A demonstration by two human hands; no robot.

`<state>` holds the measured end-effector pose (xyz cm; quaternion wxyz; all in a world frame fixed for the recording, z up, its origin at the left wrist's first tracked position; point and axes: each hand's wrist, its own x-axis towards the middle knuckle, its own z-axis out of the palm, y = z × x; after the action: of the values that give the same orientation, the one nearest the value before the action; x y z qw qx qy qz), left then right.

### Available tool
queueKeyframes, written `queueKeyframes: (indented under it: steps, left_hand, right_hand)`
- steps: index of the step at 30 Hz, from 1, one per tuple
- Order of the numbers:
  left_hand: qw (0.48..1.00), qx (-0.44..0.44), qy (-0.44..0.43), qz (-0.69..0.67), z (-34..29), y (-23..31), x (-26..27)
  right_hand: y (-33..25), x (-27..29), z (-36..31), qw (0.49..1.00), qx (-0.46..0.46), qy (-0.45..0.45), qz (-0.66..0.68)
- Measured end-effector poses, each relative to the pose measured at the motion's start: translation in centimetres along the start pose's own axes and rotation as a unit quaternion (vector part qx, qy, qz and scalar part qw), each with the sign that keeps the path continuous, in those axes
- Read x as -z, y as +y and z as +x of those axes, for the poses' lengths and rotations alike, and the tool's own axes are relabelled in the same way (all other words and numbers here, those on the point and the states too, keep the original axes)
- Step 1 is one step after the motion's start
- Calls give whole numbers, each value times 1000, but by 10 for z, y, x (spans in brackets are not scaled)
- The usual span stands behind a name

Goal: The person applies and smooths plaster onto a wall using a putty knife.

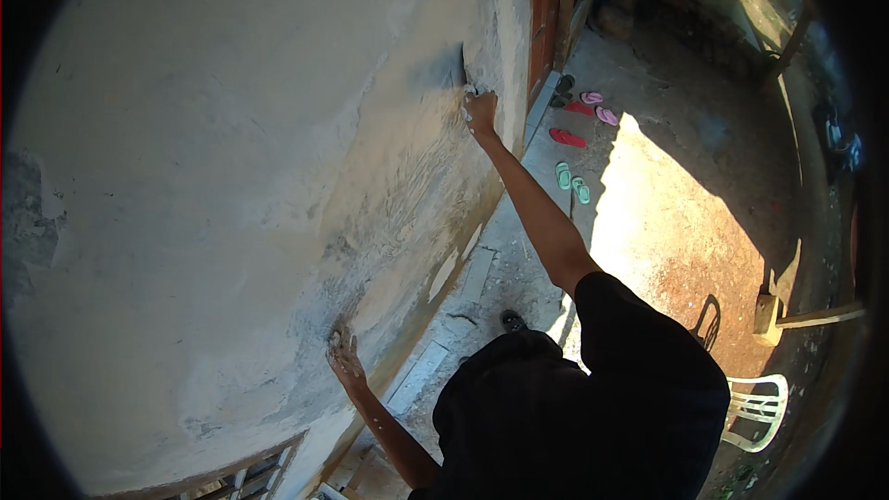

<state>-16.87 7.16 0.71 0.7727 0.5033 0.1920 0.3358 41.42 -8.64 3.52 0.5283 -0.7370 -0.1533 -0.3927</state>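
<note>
My right hand (481, 113) is closed around the handle of a scraper (460, 65), with its thin dark blade against the wall (231, 148). Whitish paste is smeared over the fingers, and the grip itself is mostly hidden by them. Lower down, my left hand (345, 363) rests by the wall with its fingers stretched out, also spotted with paste. The plastered wall is beige and grey, with rough streaks and patches between my two hands. A grey smear lies just left of the blade.
A wooden door frame (544, 14) borders the wall at the far end. Red sandals (567, 138), pink sandals (607, 116) and pale green sandals (581, 189) lie on the concrete. A white plastic chair (769, 412) stands behind me at right. A barred window (243, 481) is at lower left.
</note>
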Motion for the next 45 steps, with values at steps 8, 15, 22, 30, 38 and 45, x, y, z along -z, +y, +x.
queueKeyframes:
  steps: [8, 15, 22, 30, 38, 45]
  left_hand:
    - [999, -26, 19, -4, -10, 1, 12]
    - [997, -1, 80, 9, -11, -2, 25]
    - [995, -6, 95, 3, -9, -11, 21]
    - [994, -14, 103, 23, -15, -10, 29]
    - [996, -28, 80, 22, -8, -4, 11]
    - [997, -11, 73, -25, -3, 1, 4]
  right_hand:
    - [-175, 69, -200, 892, -207, -322, 241]
    - [-97, 73, -28, 884, -378, -83, 264]
    - [-18, 16, 141, 945, -250, -18, 210]
    - [-145, 21, -18, 895, -259, -163, 325]
    - [-265, 107, -249, 841, -168, -469, 213]
    - [-176, 121, -268, 824, -287, -432, 226]
